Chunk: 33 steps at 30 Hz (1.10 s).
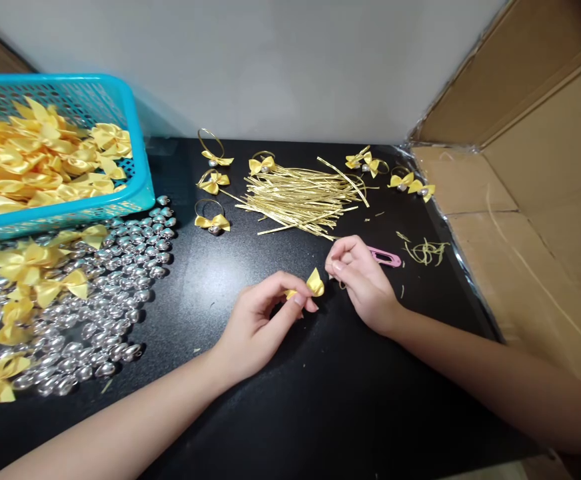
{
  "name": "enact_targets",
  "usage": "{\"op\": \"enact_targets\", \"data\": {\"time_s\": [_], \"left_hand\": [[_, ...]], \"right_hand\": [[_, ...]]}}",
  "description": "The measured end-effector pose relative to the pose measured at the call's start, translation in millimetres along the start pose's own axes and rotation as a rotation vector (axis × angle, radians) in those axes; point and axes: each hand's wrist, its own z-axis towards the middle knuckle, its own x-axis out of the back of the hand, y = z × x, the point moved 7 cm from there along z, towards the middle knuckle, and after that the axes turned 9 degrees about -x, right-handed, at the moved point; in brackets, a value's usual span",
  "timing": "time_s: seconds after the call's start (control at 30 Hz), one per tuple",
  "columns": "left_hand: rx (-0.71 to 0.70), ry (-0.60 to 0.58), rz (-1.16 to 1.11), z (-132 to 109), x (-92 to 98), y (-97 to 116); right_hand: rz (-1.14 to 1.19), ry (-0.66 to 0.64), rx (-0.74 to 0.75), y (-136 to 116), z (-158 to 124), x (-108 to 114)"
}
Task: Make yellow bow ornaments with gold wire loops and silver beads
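My left hand [265, 317] pinches a yellow satin bow [315, 283] between thumb and fingers, just above the black table. Much of the bow is covered by the fingers. Close by on the right, my right hand [363, 283] has thumb and forefinger pressed together on a gold twist tie [342, 285]; only a small curved bit of it shows under the fingers. Beyond both hands lies a loose pile of gold twist ties [300, 197]. A pink-handled tool [385, 257] sits partly hidden behind my right hand.
A blue basket [143, 167] full of yellow bows stands at the back left. Silver beads [78, 347] with several bows on top spread before it. Finished-looking bow loops [213, 222] lie around the pile. Tie scraps [425, 252] are at right, near a cardboard wall [545, 127].
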Motion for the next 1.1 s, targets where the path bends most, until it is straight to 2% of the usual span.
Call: {"op": "enact_targets", "data": {"time_s": [0.17, 0.33, 0.47, 0.67, 0.83, 0.97, 1.1], "left_hand": [[0.006, -0.004, -0.009, -0.8, -0.4, -0.5], [0.033, 0.069, -0.147, -2.2, 0.9, -5.3], [0.026, 0.104, -0.133, -2.4, 3.0, -5.8], [0.096, 0.158, -0.093, -0.4, 9.0, -12.0], [0.14, 0.177, -0.072, 0.6, 13.0, -17.9], [0.093, 0.216, -0.045, 1.6, 16.3, -14.8], [-0.039, 0.227, 0.018, 4.5, 18.5, -5.4]], "right_hand": [[0.052, 0.013, -0.022, 2.2, 5.6, 1.5], [0.199, -0.018, -0.134, 7.6, 11.0, 2.6], [0.268, -0.006, -0.187, 9.9, 12.8, 2.2], [0.199, -0.06, -0.149, 6.4, 10.4, -4.6], [0.141, -0.009, -0.058, 1.6, 8.2, -1.0], [0.175, -0.039, -0.068, 2.8, 6.2, -2.8], [0.185, -0.104, -0.034, -2.9, 3.5, -6.2]]}}
